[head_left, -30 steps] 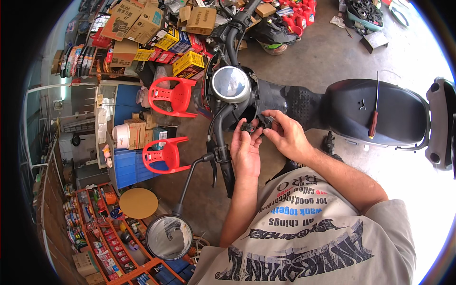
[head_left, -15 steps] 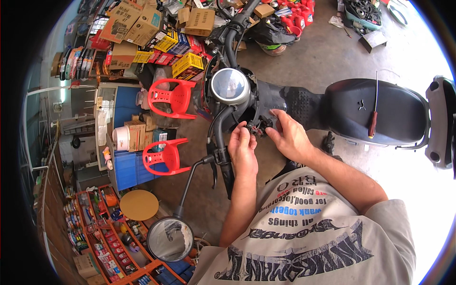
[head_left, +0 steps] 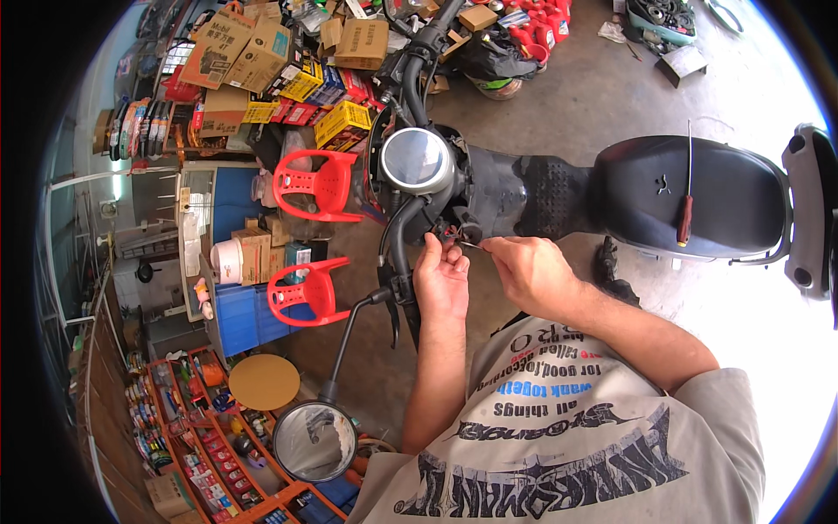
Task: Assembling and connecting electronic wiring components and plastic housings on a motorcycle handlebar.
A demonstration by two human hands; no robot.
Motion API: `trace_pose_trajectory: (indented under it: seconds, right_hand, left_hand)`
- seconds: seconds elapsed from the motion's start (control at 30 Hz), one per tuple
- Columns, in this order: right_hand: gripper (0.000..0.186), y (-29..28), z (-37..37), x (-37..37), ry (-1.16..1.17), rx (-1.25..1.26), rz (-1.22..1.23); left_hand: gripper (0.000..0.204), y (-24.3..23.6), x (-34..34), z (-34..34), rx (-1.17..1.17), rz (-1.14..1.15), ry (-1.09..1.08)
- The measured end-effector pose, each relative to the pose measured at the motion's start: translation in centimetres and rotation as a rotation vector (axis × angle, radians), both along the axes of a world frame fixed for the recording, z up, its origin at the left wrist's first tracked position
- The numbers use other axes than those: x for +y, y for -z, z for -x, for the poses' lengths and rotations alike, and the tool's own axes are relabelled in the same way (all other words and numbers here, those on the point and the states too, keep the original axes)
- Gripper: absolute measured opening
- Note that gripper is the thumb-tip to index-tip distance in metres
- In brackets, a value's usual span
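A motorcycle with a round-topped housing [head_left: 415, 160] and black handlebar [head_left: 408, 229] stands before me. My left hand [head_left: 441, 281] has its fingers curled around a small dark connector with red bits [head_left: 449, 234], just below the housing and right of the handlebar. My right hand [head_left: 532, 275] is closed in a pinch at a thin, light, straight piece [head_left: 471, 245], perhaps metal, that points at the connector; its far tip is hard to make out. A screwdriver with a red-brown handle [head_left: 685, 223] lies on the black seat [head_left: 733, 201].
Red plastic chairs [head_left: 319, 183] stand left of the handlebar, with piled boxes [head_left: 362, 44] behind. Orange parts trays [head_left: 201, 428] and a round tan top [head_left: 264, 382] are at lower left. A mirror [head_left: 314, 441] juts near my left arm. A tub of parts [head_left: 659, 22] sits upper right.
My right hand has moved down and closed in a pinch on the thin piece. My left hand and the connector have shifted slightly down and left.
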State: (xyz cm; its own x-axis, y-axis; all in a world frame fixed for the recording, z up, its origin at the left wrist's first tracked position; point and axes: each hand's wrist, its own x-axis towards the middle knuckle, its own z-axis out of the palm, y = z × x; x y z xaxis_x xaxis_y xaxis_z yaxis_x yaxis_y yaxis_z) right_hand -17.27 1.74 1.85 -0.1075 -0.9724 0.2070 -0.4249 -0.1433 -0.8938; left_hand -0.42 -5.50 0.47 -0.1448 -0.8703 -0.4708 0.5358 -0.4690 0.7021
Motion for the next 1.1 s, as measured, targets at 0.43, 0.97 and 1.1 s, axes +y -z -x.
trace_pose_trajectory:
  seconds: [0.43, 0.97, 1.1]
  right_hand:
    - [0.015, -1.2, 0.3, -1.0, -0.088, 0.243, -0.205]
    - [0.018, -0.2, 0.2, -1.5, -0.07, 0.216, -0.194]
    - [0.017, 0.1, 0.3, -1.4, -0.063, 0.145, -0.181]
  left_hand:
    - [0.03, -0.3, 1.0, -0.1, -0.063, 0.117, 0.064]
    - [0.026, -1.2, 1.0, 1.2, -0.254, 0.243, 0.112]
    - [0.027, -1.4, 0.8, 1.3, -0.325, 0.336, 0.164]
